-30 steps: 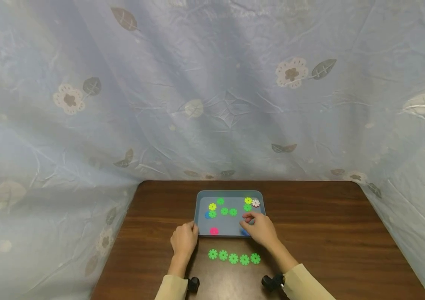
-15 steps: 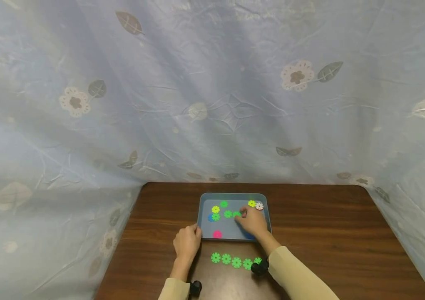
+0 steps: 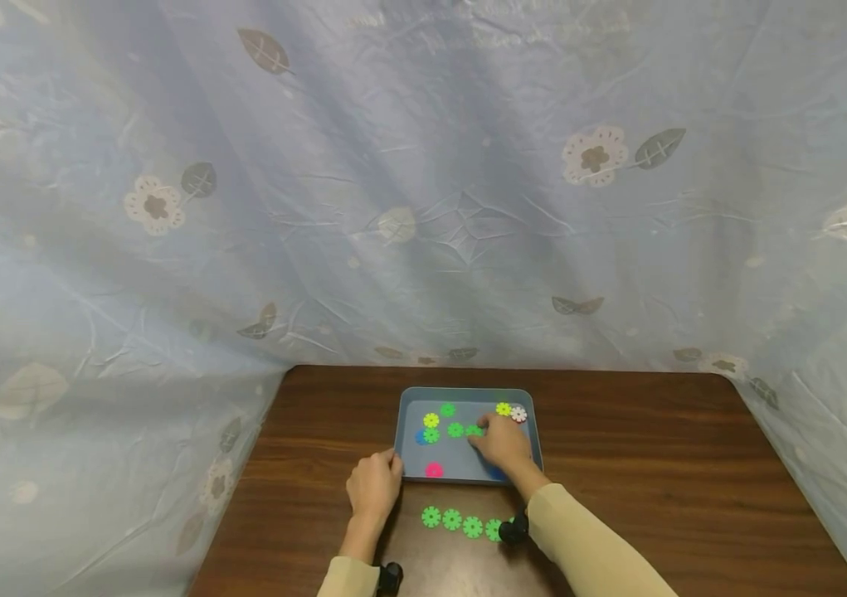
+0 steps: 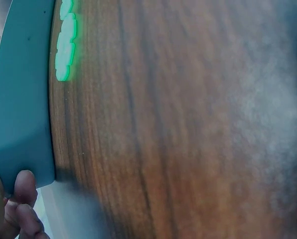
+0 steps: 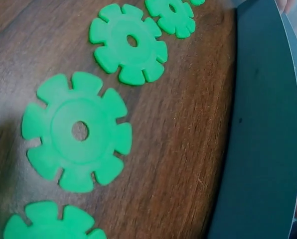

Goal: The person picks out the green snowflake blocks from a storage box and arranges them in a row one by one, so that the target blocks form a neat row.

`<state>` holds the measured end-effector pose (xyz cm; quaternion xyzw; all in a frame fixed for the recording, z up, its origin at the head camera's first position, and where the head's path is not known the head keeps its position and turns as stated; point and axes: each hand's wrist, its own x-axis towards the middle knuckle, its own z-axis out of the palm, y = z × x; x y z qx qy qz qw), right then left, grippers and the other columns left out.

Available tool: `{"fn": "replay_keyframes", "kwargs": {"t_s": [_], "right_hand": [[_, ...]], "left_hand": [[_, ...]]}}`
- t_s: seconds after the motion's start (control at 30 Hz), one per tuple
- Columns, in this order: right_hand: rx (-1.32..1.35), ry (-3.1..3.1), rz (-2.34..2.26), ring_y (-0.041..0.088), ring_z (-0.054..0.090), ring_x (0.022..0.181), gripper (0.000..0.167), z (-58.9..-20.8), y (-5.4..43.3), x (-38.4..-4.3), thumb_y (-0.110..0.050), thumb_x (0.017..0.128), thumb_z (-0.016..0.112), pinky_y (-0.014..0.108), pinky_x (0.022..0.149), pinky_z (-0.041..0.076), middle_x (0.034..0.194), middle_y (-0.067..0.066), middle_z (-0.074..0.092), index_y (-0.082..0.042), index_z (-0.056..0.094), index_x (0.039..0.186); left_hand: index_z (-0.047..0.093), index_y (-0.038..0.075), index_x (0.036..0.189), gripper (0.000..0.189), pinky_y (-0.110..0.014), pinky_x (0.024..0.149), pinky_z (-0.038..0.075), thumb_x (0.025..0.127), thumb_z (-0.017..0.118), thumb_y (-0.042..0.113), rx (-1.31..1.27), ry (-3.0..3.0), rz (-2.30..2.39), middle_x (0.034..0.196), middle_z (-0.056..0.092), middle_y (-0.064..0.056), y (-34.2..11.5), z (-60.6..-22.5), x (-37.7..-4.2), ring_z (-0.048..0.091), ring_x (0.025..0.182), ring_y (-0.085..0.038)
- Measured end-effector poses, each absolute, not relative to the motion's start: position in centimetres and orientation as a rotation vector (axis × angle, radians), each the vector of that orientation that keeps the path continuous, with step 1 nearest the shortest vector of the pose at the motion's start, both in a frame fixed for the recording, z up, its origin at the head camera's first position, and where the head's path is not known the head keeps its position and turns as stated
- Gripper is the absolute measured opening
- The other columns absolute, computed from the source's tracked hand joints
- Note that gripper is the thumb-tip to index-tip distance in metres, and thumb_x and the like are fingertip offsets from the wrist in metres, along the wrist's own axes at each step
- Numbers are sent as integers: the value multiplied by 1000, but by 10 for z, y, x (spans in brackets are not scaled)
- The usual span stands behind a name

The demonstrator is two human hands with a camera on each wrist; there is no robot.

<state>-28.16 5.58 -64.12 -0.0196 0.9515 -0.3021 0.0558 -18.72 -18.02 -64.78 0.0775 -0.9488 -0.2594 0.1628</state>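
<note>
My left hand [image 3: 376, 487] grips the near left corner of a shallow blue-grey tray [image 3: 460, 395]; in the left wrist view its thumb [image 4: 25, 186] lies against the tray's outer wall. Inside the tray, my right hand [image 3: 503, 444] has its thumb and fingertips around a notched green plastic snowflake disc [image 3: 474, 430], apparently pinching it by its edges. Another green disc [image 3: 456, 429] lies just left of it. In the right wrist view the tray wall hides most of the right fingers.
Several green discs [image 3: 472, 526] form a row on the wooden table [image 3: 617, 464] before the tray. Also in the tray are yellow [image 3: 431, 420], pink [image 3: 434, 470], white [image 3: 518, 414] and partly covered blue discs [image 3: 421, 437]. A patterned curtain [image 3: 423, 166] hangs behind.
My right hand has moved left and slightly farther into the tray, to a green disc, covering another green one. My left hand stays on the tray corner. The head view has shifted a little.
</note>
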Motion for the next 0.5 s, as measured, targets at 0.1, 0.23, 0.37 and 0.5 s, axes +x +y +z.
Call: {"fn": "replay_keyframes", "kwargs": {"t_s": [0.1,0.23,0.37,0.5], "right_hand": [[-62,2888,-929,30,69,97,37,-643,57,-282,-34,86,84,53,79,54,110,7,74,-9,74,112],[-69,2895,-956,26,68,91,33,-644,58,-281,-31,85,85,51,77,54,104,5,74,-8,74,106],[-79,2890,-1005,22,67,86,28,-643,58,-280,-27,84,84,47,75,53,98,3,73,-9,72,102],[-109,2877,-1045,25,69,92,32,-642,59,-280,-23,84,84,48,79,54,101,7,74,-5,73,107]], "left_hand": [[67,15,65,29,-33,42,25,93,67,14,223,-2704,-725,53,36,4,-180,-650,-187,28,50,-14],[58,17,58,36,-33,42,25,93,67,14,225,-2710,-721,54,36,5,-180,-650,-187,28,50,-14],[55,18,58,37,-33,42,24,93,67,14,224,-2709,-722,54,31,5,-181,-650,-188,27,50,-14],[67,16,66,27,-33,42,25,93,67,14,226,-2697,-716,53,33,5,-181,-651,-189,28,50,-14]]}}
